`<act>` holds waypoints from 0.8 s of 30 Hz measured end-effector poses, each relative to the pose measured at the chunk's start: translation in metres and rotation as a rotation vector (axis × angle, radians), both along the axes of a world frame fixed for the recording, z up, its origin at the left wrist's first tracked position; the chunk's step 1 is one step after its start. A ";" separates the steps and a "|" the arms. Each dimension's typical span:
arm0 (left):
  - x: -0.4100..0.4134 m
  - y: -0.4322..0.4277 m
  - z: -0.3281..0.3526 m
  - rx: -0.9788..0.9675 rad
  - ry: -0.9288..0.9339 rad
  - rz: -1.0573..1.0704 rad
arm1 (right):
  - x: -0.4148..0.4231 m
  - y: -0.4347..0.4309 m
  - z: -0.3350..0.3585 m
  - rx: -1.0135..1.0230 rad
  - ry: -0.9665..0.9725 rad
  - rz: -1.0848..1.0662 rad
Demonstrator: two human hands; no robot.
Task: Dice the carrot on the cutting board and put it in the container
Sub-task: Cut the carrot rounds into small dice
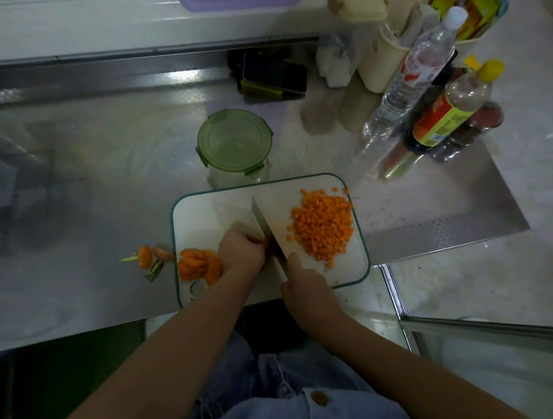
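Dicing is going on: right hand gripping knife mid-board, left hand curling over a mostly hidden carrot bit at the blade; diced pile sitting far-right on cutting board, slices near-left prob. needing cutting nxt, container w/ lid on waiting past far edge.

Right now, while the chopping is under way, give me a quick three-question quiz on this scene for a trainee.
1. True or false: the container is closed.
2. The diced carrot lies: A in the container, B on the cutting board, C on the counter.
3. Fill in: the right hand grips the ____.
Key: 1 true; 2 B; 3 knife.
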State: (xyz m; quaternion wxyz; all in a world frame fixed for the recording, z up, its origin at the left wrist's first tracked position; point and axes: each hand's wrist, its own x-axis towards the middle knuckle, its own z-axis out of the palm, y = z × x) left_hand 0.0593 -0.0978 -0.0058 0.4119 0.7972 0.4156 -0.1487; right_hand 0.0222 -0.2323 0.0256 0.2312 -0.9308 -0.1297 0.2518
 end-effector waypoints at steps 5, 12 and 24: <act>0.002 0.002 -0.002 0.001 0.001 -0.005 | 0.000 0.003 -0.009 0.025 -0.007 0.007; 0.000 0.004 -0.003 0.044 -0.002 -0.077 | 0.006 -0.003 -0.011 0.068 -0.054 -0.030; -0.012 0.018 0.005 0.316 -0.320 -0.596 | 0.029 -0.024 0.007 0.280 -0.072 -0.246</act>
